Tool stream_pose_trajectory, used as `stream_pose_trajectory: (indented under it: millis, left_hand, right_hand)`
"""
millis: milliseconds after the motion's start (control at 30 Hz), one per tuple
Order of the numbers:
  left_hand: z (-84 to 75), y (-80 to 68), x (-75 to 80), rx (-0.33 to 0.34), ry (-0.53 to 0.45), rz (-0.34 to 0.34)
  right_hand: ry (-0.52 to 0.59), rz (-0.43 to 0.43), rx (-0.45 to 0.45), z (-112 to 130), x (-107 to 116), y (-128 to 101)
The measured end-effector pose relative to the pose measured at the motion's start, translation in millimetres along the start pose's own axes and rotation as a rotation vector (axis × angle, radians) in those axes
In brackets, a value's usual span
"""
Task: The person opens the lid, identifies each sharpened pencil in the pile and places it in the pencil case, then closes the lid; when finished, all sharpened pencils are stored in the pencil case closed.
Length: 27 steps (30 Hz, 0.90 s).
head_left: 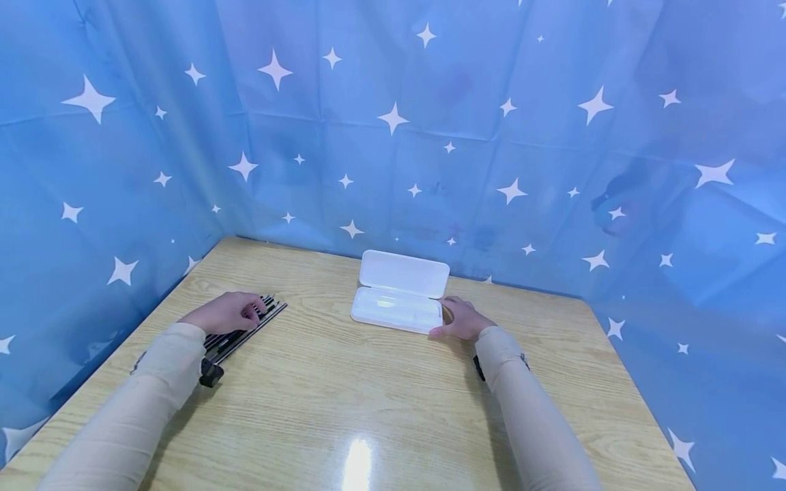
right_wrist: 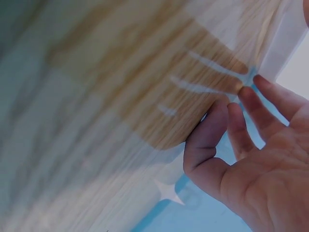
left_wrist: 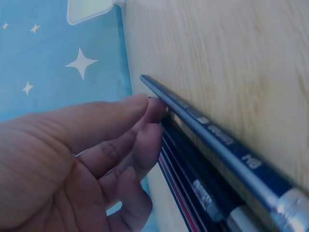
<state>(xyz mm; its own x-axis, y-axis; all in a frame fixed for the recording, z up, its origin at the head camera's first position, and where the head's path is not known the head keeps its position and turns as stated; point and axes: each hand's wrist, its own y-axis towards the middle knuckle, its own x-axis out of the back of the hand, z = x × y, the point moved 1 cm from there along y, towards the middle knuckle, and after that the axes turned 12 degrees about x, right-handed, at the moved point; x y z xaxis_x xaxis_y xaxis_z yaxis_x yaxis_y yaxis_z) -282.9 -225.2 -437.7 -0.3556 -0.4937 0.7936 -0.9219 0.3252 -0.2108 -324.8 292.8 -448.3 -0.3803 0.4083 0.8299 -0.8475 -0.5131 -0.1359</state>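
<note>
On the wooden table (head_left: 344, 382), a white pencil case (head_left: 399, 308) lies with its lid (head_left: 404, 273) raised at the back. My right hand (head_left: 462, 319) holds the case's right end, thumb at the near corner and fingers toward the back. In the right wrist view the fingers (right_wrist: 263, 99) reach the edge of the white case (right_wrist: 289, 58). At the left, my left hand (head_left: 228, 314) is over a bunch of dark pencils (head_left: 245, 334). Its thumb and index tips come close together beside a dark blue HB pencil (left_wrist: 212, 130); whether they pinch a pencil is hidden.
More pencils (left_wrist: 193, 179), one with a red stripe, lie under the HB pencil. A blue curtain with white stars (head_left: 393, 119) hangs along the table's back and sides. A black wrist device (head_left: 211, 373) sits at the left cuff.
</note>
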Motion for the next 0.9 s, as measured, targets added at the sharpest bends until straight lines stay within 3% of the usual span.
stream_pose_trajectory:
  millis: [333, 533, 700, 900]
  left_hand:
    - [-7.4, 0.3, -3.1, -0.025, -0.002, -0.017]
    - [-4.0, 2.4, 0.1, 0.039, 0.066, -0.077]
    - [-5.3, 0.2, 0.1, 0.096, 0.061, -0.072]
    - [-7.1, 0.3, -2.5, 0.114, 0.092, -0.083]
  right_hand:
    - [0.003, -0.001, 0.000, -0.5, -0.5, -0.8]
    - [0.005, -0.006, 0.006, -0.5, 0.0, -0.2]
    - [0.004, -0.010, 0.008, -0.4, 0.0, -0.3]
    - [0.000, -0.008, 0.007, -1.3, -0.2, 0.2]
